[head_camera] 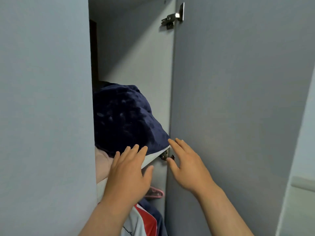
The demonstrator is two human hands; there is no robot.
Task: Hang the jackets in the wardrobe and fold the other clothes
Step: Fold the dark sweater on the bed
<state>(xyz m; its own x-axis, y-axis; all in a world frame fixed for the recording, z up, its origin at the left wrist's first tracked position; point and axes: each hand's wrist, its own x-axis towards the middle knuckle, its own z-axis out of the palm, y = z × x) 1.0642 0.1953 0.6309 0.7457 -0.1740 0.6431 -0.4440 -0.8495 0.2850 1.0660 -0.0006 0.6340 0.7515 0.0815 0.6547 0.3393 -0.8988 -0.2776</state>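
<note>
The wardrobe [136, 57] is seen through a narrow vertical gap between two flat, matte grey panels: the left door [44, 99] and the right door [238, 99]. The right door is carried on two metal hinges, an upper hinge [173, 17] and a lower hinge [164, 155].

Most of the gap's width is filled by a dark navy blanket [122, 116] of plush, dimpled pile, heaped in a rounded mound on a thin white shelf [150, 160]. Its lower right corner reaches the right door's edge. Open room is left only above the mound. A pale pink cloth [102, 164] is tucked under the blanket at the left.

The left hand [127, 174] is laid flat at the blanket's lower edge, fingers straight and slightly apart, thumb out to the side; nothing is gripped. The right hand [187, 169] is held with fingers extended and spread beside the lower hinge, at the right door's inner edge; nothing is held, and contact with the door cannot be confirmed.

The jacket [143, 222] is located below the shelf, at the bottom of the gap. Smooth white, red and navy panels are visible, with dark script on the white part. It is partly covered by the left forearm. A pink hanger [156, 192] of smooth plastic is seen just above it.
</note>
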